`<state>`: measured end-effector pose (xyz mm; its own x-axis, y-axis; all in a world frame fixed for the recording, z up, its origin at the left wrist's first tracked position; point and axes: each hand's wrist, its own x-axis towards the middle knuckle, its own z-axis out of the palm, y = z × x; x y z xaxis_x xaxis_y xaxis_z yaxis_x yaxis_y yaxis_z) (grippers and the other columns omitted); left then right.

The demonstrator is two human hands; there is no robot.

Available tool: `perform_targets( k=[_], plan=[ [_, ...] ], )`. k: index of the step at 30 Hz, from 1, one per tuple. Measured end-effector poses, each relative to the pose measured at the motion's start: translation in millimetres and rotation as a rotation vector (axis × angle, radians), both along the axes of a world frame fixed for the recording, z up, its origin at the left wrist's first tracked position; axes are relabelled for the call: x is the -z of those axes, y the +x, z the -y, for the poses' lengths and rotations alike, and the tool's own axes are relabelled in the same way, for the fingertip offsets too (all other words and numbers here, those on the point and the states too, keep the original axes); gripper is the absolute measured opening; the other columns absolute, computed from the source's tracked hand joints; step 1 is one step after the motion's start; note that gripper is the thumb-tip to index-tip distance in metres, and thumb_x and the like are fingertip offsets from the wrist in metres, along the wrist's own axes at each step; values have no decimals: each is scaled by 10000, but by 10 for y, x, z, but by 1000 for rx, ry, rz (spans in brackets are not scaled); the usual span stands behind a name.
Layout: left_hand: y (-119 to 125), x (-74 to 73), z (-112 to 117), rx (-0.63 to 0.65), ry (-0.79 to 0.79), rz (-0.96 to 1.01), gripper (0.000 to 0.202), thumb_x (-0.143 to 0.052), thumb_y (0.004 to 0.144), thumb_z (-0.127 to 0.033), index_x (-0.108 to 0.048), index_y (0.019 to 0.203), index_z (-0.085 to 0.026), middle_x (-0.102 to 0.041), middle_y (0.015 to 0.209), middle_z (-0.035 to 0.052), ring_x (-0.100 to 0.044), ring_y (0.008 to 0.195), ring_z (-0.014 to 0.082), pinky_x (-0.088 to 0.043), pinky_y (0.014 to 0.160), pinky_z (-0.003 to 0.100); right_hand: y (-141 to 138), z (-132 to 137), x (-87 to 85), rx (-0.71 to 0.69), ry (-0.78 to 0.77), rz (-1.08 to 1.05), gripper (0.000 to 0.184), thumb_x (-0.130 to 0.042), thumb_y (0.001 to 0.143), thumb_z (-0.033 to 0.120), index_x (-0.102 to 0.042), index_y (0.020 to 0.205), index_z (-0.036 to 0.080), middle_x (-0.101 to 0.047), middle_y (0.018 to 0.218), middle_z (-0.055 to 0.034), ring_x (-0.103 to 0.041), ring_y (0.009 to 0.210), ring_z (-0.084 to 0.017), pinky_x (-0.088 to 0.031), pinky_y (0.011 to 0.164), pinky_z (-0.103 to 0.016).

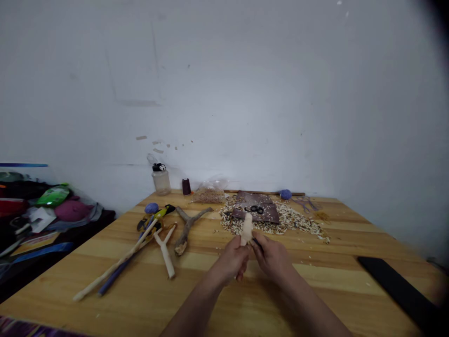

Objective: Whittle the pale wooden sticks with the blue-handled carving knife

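Note:
My left hand [231, 260] is closed around the lower part of a pale, barkless piece of wood [247, 227], whose rounded end points away from me. Close beside it, my right hand [273, 255] grips a small dark knife-like tool [257, 243] against the wood's right side; its blade is mostly hidden by the fingers. Both hands are above the table [217, 304]. Just beyond them, a dark brown sheet [271, 216] lies among wood shavings [301, 222], with black-handled scissors [257, 209] on it.
Left of my hands lie a peeled forked stick [165, 255], a barked forked branch [187, 229] and long sticks [112, 271]. A bottle [161, 181], a thread spool [186, 186] and a plastic bag [209, 194] stand near the wall. A black flat object [393, 285] lies right.

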<state>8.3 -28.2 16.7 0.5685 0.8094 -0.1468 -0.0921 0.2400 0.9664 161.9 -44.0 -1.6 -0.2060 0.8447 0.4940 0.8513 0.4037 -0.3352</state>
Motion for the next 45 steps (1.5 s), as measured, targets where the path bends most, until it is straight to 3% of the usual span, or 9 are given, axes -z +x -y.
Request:
perform_targets(
  k=[4,10,14,22,45],
  plan=[
    [-46,-81,-12,106,-180,157,237,-545,725,-381,-362,719,-229,-321,475,-120,-189,291,36,-144,255,148,51,-32,1,-172,20,-258,301,-326,935,356,-533,1098,211,-669,840,-31,-623,730,-150,-431,628,-227],
    [-94,-79,-32,186,-316,294,201,-581,740,-327,-415,733,-213,-318,472,-106,-202,295,37,-102,253,130,83,-17,1,-153,-41,-355,321,-328,927,388,-545,1074,201,-598,652,12,-565,586,-140,-407,544,-225],
    [-95,-46,-58,207,-360,337,214,-612,722,-316,-427,723,-207,-345,469,-101,-226,293,38,-124,240,131,53,4,-12,-145,-77,-346,316,-316,927,397,-553,1019,209,-589,657,10,-547,576,-143,-404,552,-236],
    [-90,-20,-69,228,-375,375,198,-585,759,-298,-441,676,-192,-345,468,-94,-234,286,30,-143,239,129,38,-15,21,-115,-88,-319,375,-318,924,405,-535,1158,206,-654,748,-19,-597,639,-169,-428,592,-260],
    [-74,-40,-44,171,-339,386,236,-600,761,-327,-416,687,-200,-346,479,-99,-219,295,26,-150,250,128,-32,17,36,11,2,-254,403,-337,915,374,-549,1220,219,-703,740,-32,-644,596,-177,-462,536,-254]
  ],
)
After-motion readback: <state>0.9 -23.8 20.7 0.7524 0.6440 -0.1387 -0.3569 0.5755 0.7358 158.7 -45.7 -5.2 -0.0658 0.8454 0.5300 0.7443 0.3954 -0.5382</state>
